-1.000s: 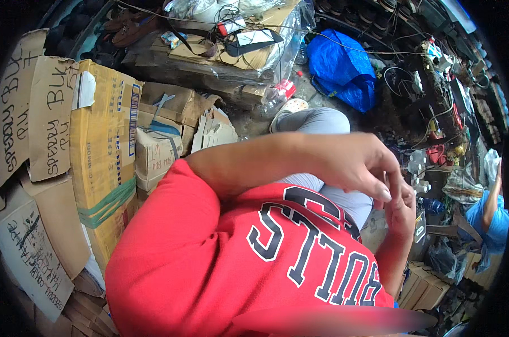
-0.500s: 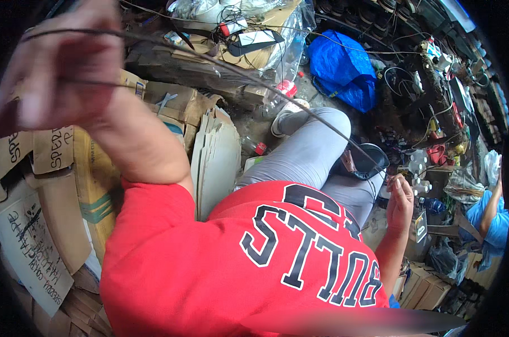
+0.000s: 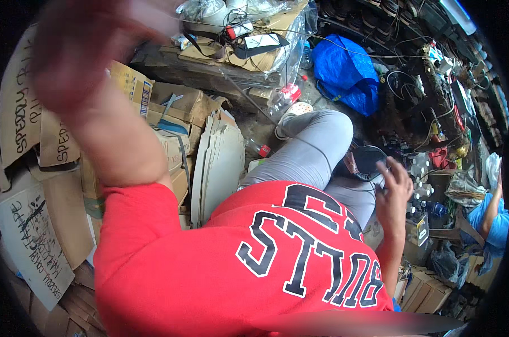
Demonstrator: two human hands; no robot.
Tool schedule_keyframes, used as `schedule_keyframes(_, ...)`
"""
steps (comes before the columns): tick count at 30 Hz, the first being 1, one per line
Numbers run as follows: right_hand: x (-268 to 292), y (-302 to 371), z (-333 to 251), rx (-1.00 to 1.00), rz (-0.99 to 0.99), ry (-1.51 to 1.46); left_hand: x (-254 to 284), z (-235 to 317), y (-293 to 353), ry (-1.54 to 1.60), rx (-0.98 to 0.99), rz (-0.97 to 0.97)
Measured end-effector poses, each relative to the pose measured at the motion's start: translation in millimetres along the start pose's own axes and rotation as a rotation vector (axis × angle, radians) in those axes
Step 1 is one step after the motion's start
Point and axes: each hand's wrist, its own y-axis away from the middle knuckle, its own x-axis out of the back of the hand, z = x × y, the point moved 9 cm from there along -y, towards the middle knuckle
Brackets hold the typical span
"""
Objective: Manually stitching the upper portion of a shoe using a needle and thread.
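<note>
Watching from over here, it looks mid-job to me. The dark item, maybe a shoe, sits on the grey trousers right beside the right hand's fingers, so it's not set aside. A thin dark cord slants across the gap between the hands, over the leg and up toward the left hand's side. What's actually done? Honestly no clue, any finished bit is too small or hidden to make out, so I can't say how much is left either.

Pose-wise, the left hand is way up high, well apart from the other one, forearm rising out of the red sleeve. It's a big blur, so can't tell if it's gripping the cord. The right hand is low by the lap, forearm pointing up, fingers spread and a bit curled, nothing obviously pinched between them. Cardboard is stacked below the left hand, fwiw.
</note>
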Motion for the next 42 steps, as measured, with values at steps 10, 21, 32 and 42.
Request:
schedule_keyframes(10, -25.8, -3.6, -75.6, -0.036, -0.222, -1.413, -285.4, 137.6, -2.6, 1.382, 0.358, -0.550)
schedule_keyframes(21, -17.4, -4.7, -25.0, -0.133, -0.080, -1.052, -268.1, 73.5, 36.2, 1.030, 0.479, -0.408)
schedule_keyframes(32, -32.0, -7.6, -70.6, 0.050, -0.320, -1.118, -257.7, 42.4, 42.2, 1.935, 0.670, 0.261)
schedule_keyframes(42, -24.7, -13.6, 87.5, -0.369, 0.068, -0.481, -65.5, -93.6, 139.6, 0.498, 0.569, 1.379)
